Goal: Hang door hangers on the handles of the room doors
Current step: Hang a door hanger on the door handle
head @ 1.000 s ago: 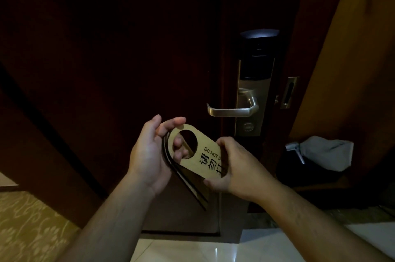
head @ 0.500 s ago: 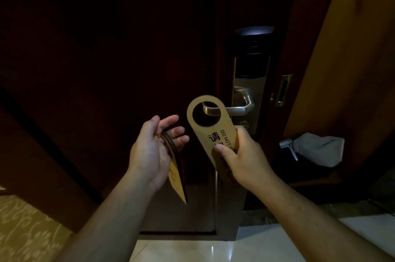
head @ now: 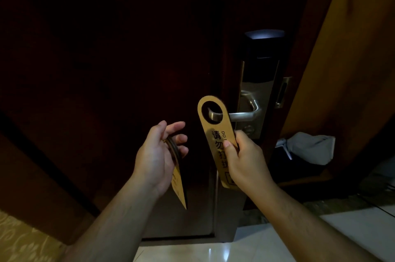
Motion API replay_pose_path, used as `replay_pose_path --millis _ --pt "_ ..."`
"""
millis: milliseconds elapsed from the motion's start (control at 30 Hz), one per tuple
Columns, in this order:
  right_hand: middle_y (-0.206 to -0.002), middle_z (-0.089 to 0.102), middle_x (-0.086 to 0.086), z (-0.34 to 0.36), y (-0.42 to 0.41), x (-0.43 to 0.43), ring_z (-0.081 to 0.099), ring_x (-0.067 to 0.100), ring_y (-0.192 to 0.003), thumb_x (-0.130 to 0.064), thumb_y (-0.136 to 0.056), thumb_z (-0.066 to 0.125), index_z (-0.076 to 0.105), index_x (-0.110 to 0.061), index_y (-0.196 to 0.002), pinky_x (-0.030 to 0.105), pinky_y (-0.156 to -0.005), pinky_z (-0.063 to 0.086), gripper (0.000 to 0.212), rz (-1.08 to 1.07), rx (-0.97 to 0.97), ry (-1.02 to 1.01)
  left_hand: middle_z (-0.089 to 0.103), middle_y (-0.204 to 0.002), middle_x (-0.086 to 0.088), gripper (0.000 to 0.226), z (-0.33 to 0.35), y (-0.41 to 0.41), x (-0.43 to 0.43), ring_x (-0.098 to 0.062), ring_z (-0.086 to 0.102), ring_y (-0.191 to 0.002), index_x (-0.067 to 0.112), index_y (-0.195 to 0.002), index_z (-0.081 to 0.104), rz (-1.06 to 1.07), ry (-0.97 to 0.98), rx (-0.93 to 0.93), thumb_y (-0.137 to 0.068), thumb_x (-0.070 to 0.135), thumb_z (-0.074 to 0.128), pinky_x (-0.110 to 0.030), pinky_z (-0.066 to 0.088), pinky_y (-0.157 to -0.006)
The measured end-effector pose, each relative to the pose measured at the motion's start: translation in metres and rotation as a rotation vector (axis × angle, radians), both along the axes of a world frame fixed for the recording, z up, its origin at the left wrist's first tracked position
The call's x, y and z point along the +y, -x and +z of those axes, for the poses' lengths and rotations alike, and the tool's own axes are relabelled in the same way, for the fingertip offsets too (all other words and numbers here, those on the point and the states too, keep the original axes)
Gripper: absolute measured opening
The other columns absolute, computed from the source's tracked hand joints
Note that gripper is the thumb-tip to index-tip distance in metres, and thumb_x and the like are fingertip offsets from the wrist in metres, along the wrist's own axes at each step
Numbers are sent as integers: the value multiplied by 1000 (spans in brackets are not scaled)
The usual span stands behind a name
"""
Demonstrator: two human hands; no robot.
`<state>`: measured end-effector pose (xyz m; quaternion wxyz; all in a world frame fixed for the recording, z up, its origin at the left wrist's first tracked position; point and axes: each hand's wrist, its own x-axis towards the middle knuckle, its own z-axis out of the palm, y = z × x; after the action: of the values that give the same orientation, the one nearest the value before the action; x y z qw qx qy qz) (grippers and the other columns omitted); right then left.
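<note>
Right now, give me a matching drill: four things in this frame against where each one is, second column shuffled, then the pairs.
1. tan card door hanger with black characters
2. stack of spare tan door hangers
3. silver metal lever handle
4. grey cloth bundle

A. dangling from the left hand
B. low, at the far right of the view
C. pinched by the right hand
D. on the metal lock plate, tip showing through a hanger's hole

Pairs: 1-C; 2-A; 3-D; 4-B

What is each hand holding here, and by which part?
The right hand pinches one door hanger at its middle, below the hole. The left hand grips a stack of hangers by their looped tops.
</note>
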<state>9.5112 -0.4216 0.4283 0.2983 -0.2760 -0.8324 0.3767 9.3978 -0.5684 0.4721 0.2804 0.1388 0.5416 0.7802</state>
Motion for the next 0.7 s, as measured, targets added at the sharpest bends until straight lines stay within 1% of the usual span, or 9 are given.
replay_pose_path --millis 67,167,300,433,500,567,700 --pt "-115 61 -7 -3 -2 2 58 4 -102 -29 -100 47 53 -26 -121 15 -76 46 22 -18 15 10 59 -91 -5 43 -1 0 3 -17 55 -80 16 -112 71 -9 10 7 -99 42 40 -34 46 -79" --pt "-109 60 -10 -6 -8 8 58 0 -95 -30 -100 47 54 -30 -118 17 -72 49 19 -29 10 -18 56 -92 -6 44 -2 -1 10 -17 53 -78 14 -114 70 -32 14 -3 -99 43 41 -35 46 -78" --pt "-98 58 -11 -4 -10 15 58 1 -85 -30 -98 49 57 -28 -112 20 -68 52 16 -37 -14 -151 55 -87 -4 44 -4 -8 22 -16 52 -74 13 -115 69 -60 20 -4 -99 43 42 -35 45 -78" --pt "-95 57 -10 -5 -7 13 56 1 -76 -27 -97 50 59 -24 -113 16 -61 48 18 -50 -26 -271 55 -84 -3 44 -5 -13 29 -15 51 -72 12 -116 68 -65 10 -3 -98 42 43 -37 44 -80" --pt "-95 57 -10 -8 -9 12 56 0 -75 -27 -97 50 58 -25 -115 14 -60 47 19 -60 -14 -264 56 -82 -2 43 -6 -14 29 -15 52 -70 12 -116 69 -60 9 -7 -98 43 44 -37 44 -80" --pt "-94 57 -11 -11 -13 15 57 1 -75 -27 -98 50 58 -25 -113 16 -61 49 18 -75 15 -224 55 -83 -2 43 -6 -14 29 -15 52 -70 12 -116 68 -51 10 -3 -98 42 44 -36 45 -79" --pt "-99 60 -12 -14 -20 32 57 1 -82 -29 -98 49 56 -29 -110 21 -68 53 14 -87 27 -114 54 -84 -3 43 -7 -15 32 -15 50 -71 11 -115 68 -18 19 -3 -99 42 43 -34 45 -75"
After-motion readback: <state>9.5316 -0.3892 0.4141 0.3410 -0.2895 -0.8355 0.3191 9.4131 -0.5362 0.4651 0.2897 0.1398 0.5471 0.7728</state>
